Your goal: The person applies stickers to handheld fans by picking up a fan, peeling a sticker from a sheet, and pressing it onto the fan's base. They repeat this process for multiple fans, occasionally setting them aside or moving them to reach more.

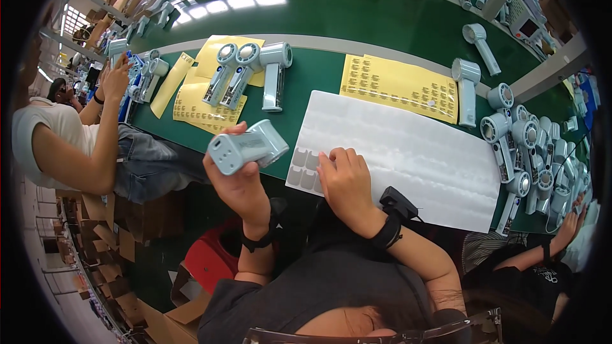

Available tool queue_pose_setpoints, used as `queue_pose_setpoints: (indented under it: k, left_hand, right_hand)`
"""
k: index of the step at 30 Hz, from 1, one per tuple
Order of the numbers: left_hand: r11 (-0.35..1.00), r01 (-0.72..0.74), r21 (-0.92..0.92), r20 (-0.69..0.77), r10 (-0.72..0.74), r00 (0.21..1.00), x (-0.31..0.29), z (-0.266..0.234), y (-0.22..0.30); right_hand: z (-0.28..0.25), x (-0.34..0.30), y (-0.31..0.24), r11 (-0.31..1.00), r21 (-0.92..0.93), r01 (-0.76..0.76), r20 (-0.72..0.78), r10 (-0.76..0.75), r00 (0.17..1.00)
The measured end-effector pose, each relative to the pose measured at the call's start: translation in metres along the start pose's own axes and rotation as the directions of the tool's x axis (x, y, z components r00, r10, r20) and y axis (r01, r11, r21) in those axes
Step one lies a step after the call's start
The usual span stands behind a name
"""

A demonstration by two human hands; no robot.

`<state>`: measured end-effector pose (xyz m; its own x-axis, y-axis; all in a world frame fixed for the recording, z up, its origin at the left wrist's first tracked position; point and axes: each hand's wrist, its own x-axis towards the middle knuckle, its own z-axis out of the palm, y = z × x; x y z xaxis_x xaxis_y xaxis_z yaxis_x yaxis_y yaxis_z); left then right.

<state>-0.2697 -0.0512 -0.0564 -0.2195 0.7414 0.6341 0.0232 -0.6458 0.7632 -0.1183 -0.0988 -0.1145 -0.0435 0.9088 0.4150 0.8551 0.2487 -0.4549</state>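
My left hand (pixel 239 181) is wrapped around a light blue handheld fan (pixel 250 146), lifted above the table edge and tilted so that its small-holed end faces left. Below and to the right, my right hand (pixel 347 181) rests on a large white sticker sheet (pixel 408 140), its fingers bent together. The fingertips are at a group of grey rounded stickers (pixel 308 170) in the sheet's left corner. Whether a sticker is pinched between them is hidden.
Three upright fans (pixel 247 57) stand beyond my left hand by yellow label sheets (pixel 213 105). Another yellow label sheet (pixel 395 86) lies behind the white one. Many fans (pixel 535 146) crowd the right side. A co-worker (pixel 70 134) sits left; another's hand (pixel 567 229) is far right.
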Motion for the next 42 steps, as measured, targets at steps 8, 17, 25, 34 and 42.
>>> queue_pose_setpoints:
  k: [8, 17, 25, 34, 42]
  left_hand:
    - [0.994, 0.095, -0.048, 0.113, -0.089, 0.99, -0.011, -0.001, -0.013]
    - [0.993, 0.096, -0.067, 0.181, -0.083, 0.98, -0.011, 0.002, -0.015]
    - [0.988, -0.15, 0.035, 0.35, 0.128, 0.928, -0.004, 0.015, -0.014]
    - [0.974, -0.225, -0.004, 0.545, 0.191, 0.817, -0.011, 0.052, 0.003]
    - [0.975, -0.224, -0.015, 0.601, 0.188, 0.777, -0.017, 0.07, 0.01]
  right_hand:
    - [0.008, 0.01, -0.002, 0.959, 0.235, -0.16, -0.01, 0.167, 0.986]
    - [0.01, 0.011, -0.009, 0.984, 0.156, -0.082, -0.098, 0.098, 0.99]
    - [-0.058, 0.035, 0.007, 0.339, 0.87, -0.358, 0.144, 0.519, 0.843]
    - [-0.152, 0.036, -0.001, 0.327, 0.889, -0.321, 0.216, 0.319, 0.923]
    - [-0.168, 0.03, 0.006, 0.369, 0.851, -0.373, 0.249, 0.341, 0.906]
